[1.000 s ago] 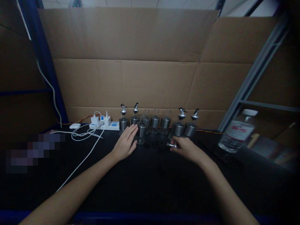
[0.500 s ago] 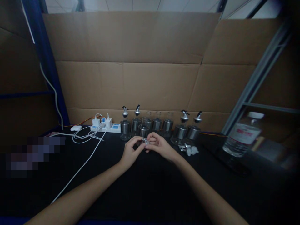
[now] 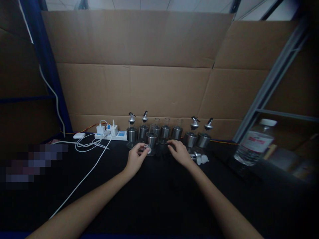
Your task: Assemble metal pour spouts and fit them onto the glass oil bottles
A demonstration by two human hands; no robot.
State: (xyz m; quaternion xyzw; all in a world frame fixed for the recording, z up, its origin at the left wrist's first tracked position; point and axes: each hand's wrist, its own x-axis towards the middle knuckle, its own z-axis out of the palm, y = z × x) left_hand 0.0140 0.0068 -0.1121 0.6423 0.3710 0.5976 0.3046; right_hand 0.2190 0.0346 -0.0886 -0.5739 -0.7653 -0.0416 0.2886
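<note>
My left hand [image 3: 134, 160] is closed, thumb and fingers pinching a small silver pourer top [image 3: 149, 149] with a pale round end. Just behind it stands an uncapped glass bottle [image 3: 151, 139] with a steel sleeve. My right hand [image 3: 180, 152] hovers apart to the right, its fingers spread and nothing visible in them. Its fingertips are near another open-necked bottle [image 3: 165, 131] in the back row. Loose silver pourer tops [image 3: 198, 158] lie on the black table beside my right wrist.
Bottles with pourers fitted stand at the row's left [image 3: 132, 132] and right [image 3: 191, 138]. A white power strip [image 3: 122, 134] with coiled cables sits at left. A large water bottle [image 3: 254, 146] stands at right. A cardboard wall [image 3: 134, 89] closes off the back.
My right hand has let go of the pourer top and moved right, its fingers opening. My left hand keeps hold of the piece and has shifted slightly left.
</note>
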